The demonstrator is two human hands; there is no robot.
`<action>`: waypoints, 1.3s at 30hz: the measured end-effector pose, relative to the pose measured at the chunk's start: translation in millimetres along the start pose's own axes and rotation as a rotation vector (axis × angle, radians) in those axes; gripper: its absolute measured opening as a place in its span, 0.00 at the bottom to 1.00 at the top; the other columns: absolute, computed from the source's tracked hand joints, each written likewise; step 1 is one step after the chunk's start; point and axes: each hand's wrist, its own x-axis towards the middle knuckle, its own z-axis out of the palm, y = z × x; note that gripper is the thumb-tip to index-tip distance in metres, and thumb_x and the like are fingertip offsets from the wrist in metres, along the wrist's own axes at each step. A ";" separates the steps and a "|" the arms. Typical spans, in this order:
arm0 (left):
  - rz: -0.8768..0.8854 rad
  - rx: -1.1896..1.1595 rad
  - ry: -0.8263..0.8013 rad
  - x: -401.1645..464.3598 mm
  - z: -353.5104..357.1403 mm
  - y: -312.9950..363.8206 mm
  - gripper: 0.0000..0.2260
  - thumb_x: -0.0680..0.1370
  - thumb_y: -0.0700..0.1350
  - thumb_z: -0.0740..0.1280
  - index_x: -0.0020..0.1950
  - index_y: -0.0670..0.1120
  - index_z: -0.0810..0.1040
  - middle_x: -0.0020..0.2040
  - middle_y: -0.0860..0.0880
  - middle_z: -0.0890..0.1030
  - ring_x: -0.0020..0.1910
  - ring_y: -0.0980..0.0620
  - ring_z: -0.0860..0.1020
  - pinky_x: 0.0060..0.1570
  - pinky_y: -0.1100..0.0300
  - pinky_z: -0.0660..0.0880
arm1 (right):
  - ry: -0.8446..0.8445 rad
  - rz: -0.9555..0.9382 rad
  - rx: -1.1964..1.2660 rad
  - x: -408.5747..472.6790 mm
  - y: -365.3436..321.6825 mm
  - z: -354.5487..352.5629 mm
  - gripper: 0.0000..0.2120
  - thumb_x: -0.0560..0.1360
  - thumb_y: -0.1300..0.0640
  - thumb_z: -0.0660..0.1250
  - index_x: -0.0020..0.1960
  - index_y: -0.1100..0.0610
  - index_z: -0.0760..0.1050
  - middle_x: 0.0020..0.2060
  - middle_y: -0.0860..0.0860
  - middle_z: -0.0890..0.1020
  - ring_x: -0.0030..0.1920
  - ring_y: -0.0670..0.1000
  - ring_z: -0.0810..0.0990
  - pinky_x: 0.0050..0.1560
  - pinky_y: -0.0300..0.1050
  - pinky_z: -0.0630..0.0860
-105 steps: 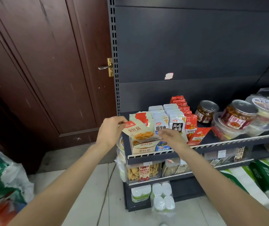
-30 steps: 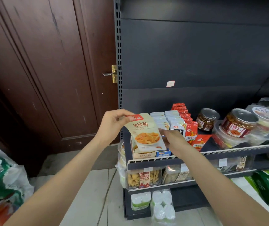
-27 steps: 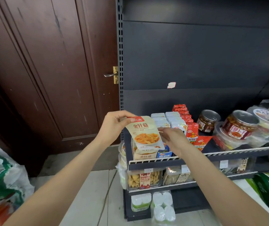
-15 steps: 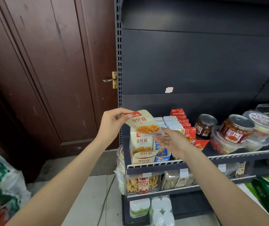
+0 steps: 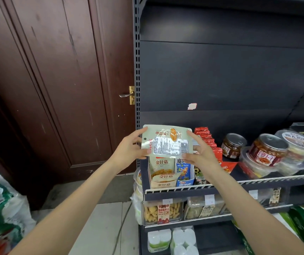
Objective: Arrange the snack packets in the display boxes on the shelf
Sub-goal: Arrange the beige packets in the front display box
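A pale green snack packet [image 5: 166, 141] hangs in the air above the shelf's left end, turned sideways with its printed label side facing me. My left hand [image 5: 129, 147] grips its left edge and my right hand [image 5: 200, 153] grips its right edge. Right below it stands a beige display box [image 5: 163, 173] holding packets of the same kind. Beside that box stand a blue display box [image 5: 184, 172] and a dark one, partly hidden by my right wrist. A row of red packets [image 5: 205, 135] runs back behind my right hand.
Jars [image 5: 233, 147] and lidded tubs [image 5: 268, 150] fill the shelf [image 5: 257, 181] to the right. Lower shelves hold clear snack boxes [image 5: 163, 210] and white bottles [image 5: 173, 238]. A brown door [image 5: 55, 85] stands left; bags [image 5: 2, 214] lie on the floor.
The packet has been lifted higher and flipped from its picture side to its label side. My right hand has moved from under the packet to grip its right edge.
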 end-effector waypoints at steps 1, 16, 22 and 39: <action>0.012 0.030 -0.006 0.2 -1.1 -1.8 0.33 0.73 0.33 0.70 0.74 0.51 0.62 0.52 0.47 0.78 0.47 0.51 0.82 0.43 0.59 0.81 | -0.015 -0.036 -0.060 -1.0 -0.5 -0.4 0.36 0.70 0.73 0.68 0.69 0.43 0.66 0.53 0.47 0.78 0.53 0.50 0.79 0.48 0.45 0.81; 0.172 0.266 0.097 -0.7 -11.0 -13.2 0.25 0.76 0.30 0.60 0.70 0.49 0.69 0.49 0.56 0.80 0.48 0.56 0.77 0.50 0.68 0.74 | -0.056 -0.090 -0.182 3.3 0.6 -2.4 0.30 0.73 0.68 0.68 0.69 0.46 0.68 0.68 0.47 0.68 0.61 0.48 0.72 0.46 0.31 0.72; 0.370 0.508 0.337 3.0 -17.6 -14.3 0.10 0.73 0.37 0.70 0.53 0.46 0.83 0.45 0.54 0.72 0.44 0.56 0.72 0.45 0.69 0.69 | -0.118 -0.035 -0.238 9.0 6.8 3.9 0.18 0.76 0.61 0.65 0.65 0.48 0.73 0.60 0.45 0.74 0.50 0.43 0.77 0.47 0.34 0.76; 0.339 1.130 0.161 47.5 6.6 -41.5 0.11 0.81 0.49 0.59 0.55 0.51 0.80 0.48 0.52 0.83 0.48 0.52 0.80 0.48 0.56 0.73 | -0.081 0.187 -0.500 13.8 66.8 5.4 0.18 0.73 0.60 0.70 0.62 0.60 0.75 0.50 0.59 0.82 0.55 0.56 0.79 0.61 0.50 0.73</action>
